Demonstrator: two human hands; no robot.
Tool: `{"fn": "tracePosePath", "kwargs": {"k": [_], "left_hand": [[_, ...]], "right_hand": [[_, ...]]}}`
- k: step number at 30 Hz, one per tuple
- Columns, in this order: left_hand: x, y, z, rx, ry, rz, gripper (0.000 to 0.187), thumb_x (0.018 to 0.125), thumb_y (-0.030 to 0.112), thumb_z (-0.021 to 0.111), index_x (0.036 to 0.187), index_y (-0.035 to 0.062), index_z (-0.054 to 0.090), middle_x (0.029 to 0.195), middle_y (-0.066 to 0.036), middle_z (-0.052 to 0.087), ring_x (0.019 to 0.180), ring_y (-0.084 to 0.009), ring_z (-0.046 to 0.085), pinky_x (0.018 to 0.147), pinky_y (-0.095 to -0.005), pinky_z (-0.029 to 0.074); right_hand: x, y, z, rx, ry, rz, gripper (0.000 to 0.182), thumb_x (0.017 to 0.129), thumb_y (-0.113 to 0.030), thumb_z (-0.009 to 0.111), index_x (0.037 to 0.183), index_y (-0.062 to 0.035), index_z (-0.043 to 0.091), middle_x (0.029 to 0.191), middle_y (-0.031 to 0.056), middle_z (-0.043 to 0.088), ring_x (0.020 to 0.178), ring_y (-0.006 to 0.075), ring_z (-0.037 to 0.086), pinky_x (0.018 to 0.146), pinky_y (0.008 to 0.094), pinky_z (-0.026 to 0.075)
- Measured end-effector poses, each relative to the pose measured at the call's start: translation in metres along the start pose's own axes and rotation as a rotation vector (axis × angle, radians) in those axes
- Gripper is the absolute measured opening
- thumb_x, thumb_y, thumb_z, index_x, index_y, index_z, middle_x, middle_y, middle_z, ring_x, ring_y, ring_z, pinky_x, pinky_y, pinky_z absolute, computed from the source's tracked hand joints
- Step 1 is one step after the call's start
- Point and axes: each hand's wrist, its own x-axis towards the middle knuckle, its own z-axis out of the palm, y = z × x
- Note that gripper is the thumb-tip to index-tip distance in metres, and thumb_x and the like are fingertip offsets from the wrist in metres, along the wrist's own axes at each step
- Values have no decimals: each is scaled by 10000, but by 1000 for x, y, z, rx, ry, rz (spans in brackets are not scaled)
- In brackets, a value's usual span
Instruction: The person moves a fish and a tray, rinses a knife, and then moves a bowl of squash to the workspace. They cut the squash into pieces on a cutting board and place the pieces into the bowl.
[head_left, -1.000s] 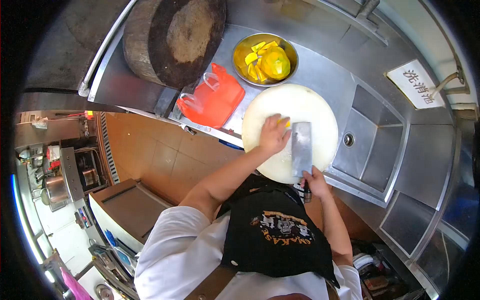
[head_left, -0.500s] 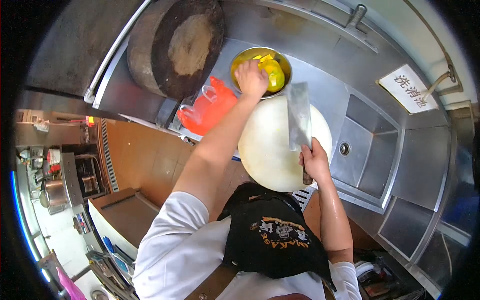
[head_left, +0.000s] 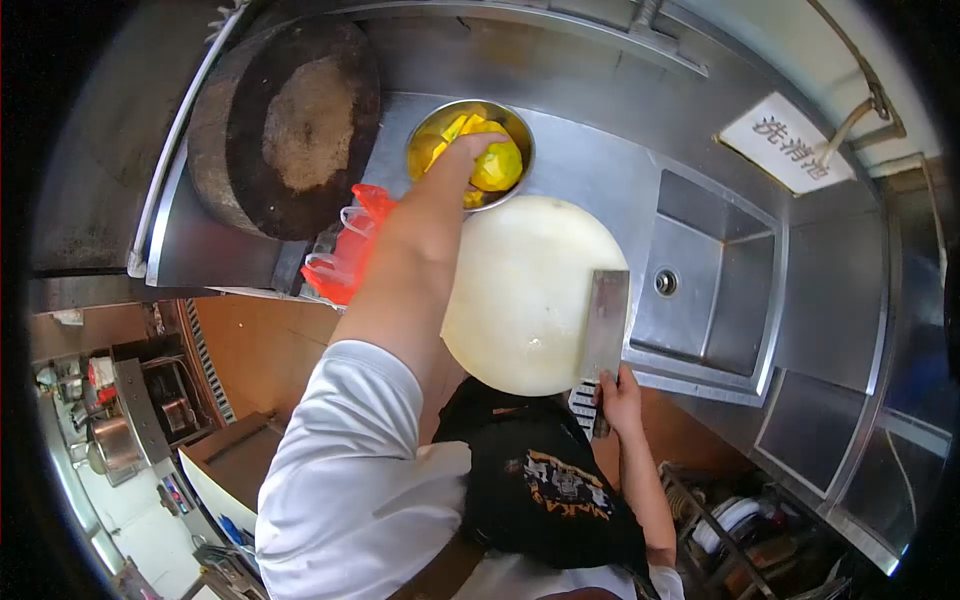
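Observation:
My left hand (head_left: pixel 468 152) reaches into a steel bowl (head_left: pixel 527 140) at the top centre, its fingers round a large yellow-green piece (head_left: pixel 497 167); part of the grip is hidden. Smaller yellow pieces (head_left: pixel 455 127) lie beside it in the bowl. With my right hand (head_left: pixel 622 402) I grip the dark handle of a cleaver (head_left: pixel 604 325), whose wide blade is over the right edge of a round white cutting board (head_left: pixel 530 290). The board is just below the bowl.
A thick round wooden block (head_left: pixel 310 125) stands on the steel counter (head_left: pixel 590 160) at the upper left, with a red plastic bag (head_left: pixel 350 250) below it. A steel sink (head_left: pixel 690 270) with a drain is right of the board. A white sign (head_left: pixel 787 143) hangs behind.
My left hand has closed on the yellow-green piece. My right hand and the cleaver have come down towards my body, to the board's lower right edge. The view has shifted.

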Motion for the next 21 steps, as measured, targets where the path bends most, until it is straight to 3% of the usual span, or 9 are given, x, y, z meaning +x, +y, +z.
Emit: {"fn": "tracePosePath", "kwargs": {"k": [3, 4, 7, 8, 12, 21], "left_hand": [[-12, -8, -3, -78, -11, 9, 917, 704, 546, 825, 1427, 126, 449, 1392, -107, 554, 1168, -339, 604, 935, -596, 458], [3, -13, -10, -106, -113, 3, 902, 742, 492, 818, 1456, 132, 401, 1398, -93, 552, 1176, -337, 600, 958, -598, 441], [-14, -26, -23, -80, -218, 180, 832, 791, 424, 797, 1458, 128, 398, 1396, -85, 555, 1178, -340, 599, 960, -604, 438], [-6, -31, -24, -107, -215, 202, 714, 837, 374, 764, 1431, 135, 448, 1382, -73, 580, 1198, -313, 599, 981, -595, 440], [6, -46, -35, -345, -477, 169, 551, 884, 329, 718, 1372, 147, 537, 1350, -60, 623, 1252, -248, 582, 1040, -537, 454], [-4, -46, -25, -475, -538, 247, 588, 908, 265, 688, 1439, 136, 471, 1417, -76, 559, 1313, -252, 524, 1108, -466, 414]], "right_hand": [[4, -10, 0, 70, -23, 10, 132, 1028, -120, 514, 1097, -24, 573, 704, 29, 567, 569, 108, 539, 524, 280, 465], [6, -19, 0, 68, -23, 33, 129, 1025, -114, 512, 1090, -20, 572, 699, 35, 576, 562, 113, 545, 511, 293, 464], [16, -13, 2, 65, -36, 39, 126, 1025, -113, 506, 1080, -20, 570, 690, 43, 582, 546, 124, 551, 493, 305, 460], [20, -13, 4, 66, -42, 27, 126, 1026, -116, 504, 1078, -21, 570, 688, 44, 581, 541, 127, 551, 490, 304, 458], [32, -14, 7, 28, -81, 13, 128, 1025, -120, 506, 1073, -17, 567, 678, 50, 574, 543, 131, 554, 492, 302, 457], [45, -20, 13, -17, -102, -3, 130, 1015, -127, 510, 1042, -13, 565, 649, 52, 570, 553, 135, 560, 550, 319, 466]]}}
